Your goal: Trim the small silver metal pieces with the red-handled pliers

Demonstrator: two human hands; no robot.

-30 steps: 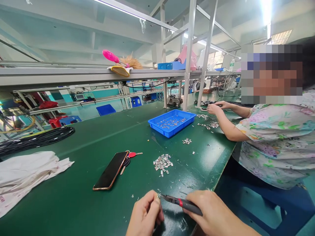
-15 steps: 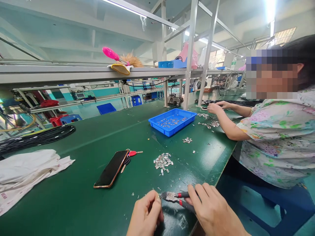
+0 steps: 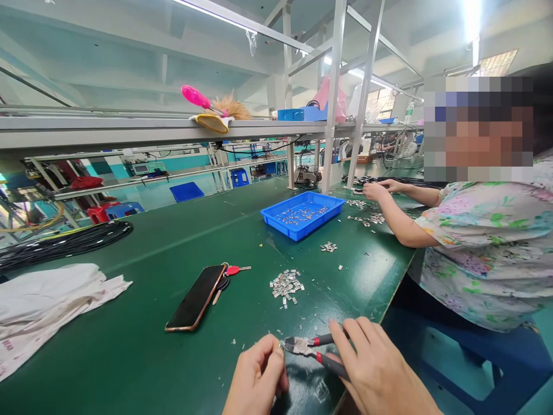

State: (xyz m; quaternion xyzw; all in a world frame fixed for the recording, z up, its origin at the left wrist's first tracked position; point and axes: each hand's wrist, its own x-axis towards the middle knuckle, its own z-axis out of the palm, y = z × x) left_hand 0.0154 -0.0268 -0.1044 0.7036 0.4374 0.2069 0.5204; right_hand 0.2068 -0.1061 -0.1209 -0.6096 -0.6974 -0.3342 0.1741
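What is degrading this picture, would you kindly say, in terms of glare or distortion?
In the head view, the ceiling light blows out to white, the green workbench shows a bright sheen beside the side cutters, and the wide lens bows the shelf rail.

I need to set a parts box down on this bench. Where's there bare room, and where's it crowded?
The widest bare green bench top runs between the white cloth and the phone, back toward the blue tray. It's crowded around the metal pieces, the person's left hand and right hand with its side cutters, and the co-worker's hands.
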